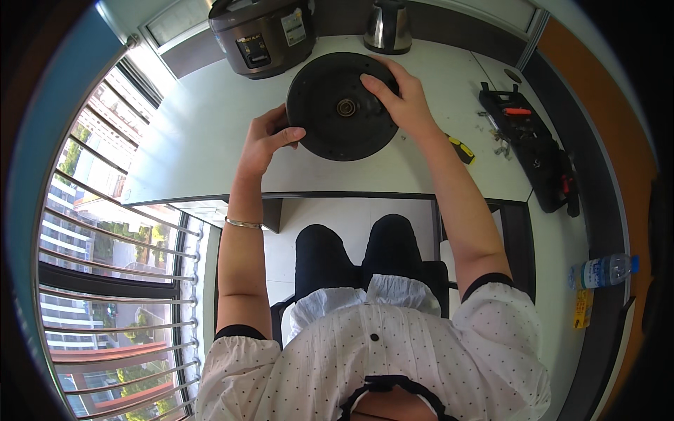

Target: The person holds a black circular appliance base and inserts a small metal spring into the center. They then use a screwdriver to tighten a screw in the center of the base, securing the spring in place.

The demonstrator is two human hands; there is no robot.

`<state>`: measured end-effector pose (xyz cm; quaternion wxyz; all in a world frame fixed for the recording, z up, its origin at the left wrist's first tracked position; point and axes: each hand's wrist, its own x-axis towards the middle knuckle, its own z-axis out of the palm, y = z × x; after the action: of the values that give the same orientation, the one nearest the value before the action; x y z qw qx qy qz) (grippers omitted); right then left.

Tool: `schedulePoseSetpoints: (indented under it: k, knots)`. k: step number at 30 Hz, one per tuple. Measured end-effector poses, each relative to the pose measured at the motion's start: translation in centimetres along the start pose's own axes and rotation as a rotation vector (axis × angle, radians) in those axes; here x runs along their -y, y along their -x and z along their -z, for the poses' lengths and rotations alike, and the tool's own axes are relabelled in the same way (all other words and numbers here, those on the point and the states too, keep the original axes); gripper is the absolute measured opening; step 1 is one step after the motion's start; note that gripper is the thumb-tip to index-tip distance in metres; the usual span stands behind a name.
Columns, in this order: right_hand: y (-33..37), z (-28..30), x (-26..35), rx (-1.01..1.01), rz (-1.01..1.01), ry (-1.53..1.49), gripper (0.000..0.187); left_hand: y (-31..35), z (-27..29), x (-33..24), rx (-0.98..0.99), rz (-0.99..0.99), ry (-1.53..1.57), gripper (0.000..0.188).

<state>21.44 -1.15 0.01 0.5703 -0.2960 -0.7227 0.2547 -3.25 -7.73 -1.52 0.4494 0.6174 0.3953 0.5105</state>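
Both my hands hold a black round disc (330, 130) above the white desk, its broad face turned toward me. A small brass-coloured metal ring (345, 108) sits at its centre, with several small marks around the rim. My left hand (270, 137) grips the lower left edge, thumb on the near face and the other fingers mostly hidden behind. On the upper right edge, my right hand (401, 95) has its thumb across the face and its fingers over the rim. To the right of the disc, a yellow and black tool (461, 150) lies partly behind my right forearm.
At the back of the desk (203, 133) stand a rice cooker (265, 38) and a steel kettle (388, 28). On the right lie an open black tool case (530, 144), loose metal parts (501, 146) and a water bottle (604, 271). A barred window (116, 266) is at left.
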Motion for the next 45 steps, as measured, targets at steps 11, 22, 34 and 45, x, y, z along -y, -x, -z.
schedulePoseSetpoints:
  k: [11, 22, 34, 45]
  knots:
    - [0.3, 0.0, -0.4, -0.030, 0.026, 0.010, 0.044, -0.1, -0.7, -1.6, 0.003, 0.066, -0.052, 0.049]
    - [0.3, 0.0, -0.4, -0.028, -0.027, -0.051, 0.044, -0.7, -2.0, -2.4, -0.104, 0.140, -0.211, 0.048]
    - [-0.3, 0.1, 0.0, -0.052, -0.107, -0.130, 0.045, -1.5, -2.5, -2.1, -0.210, 0.124, -0.217, 0.037]
    - [-0.6, -0.2, 0.4, -0.035, -0.036, -0.025, 0.043, -1.2, -1.7, -2.3, -0.171, 0.123, -0.231, 0.040]
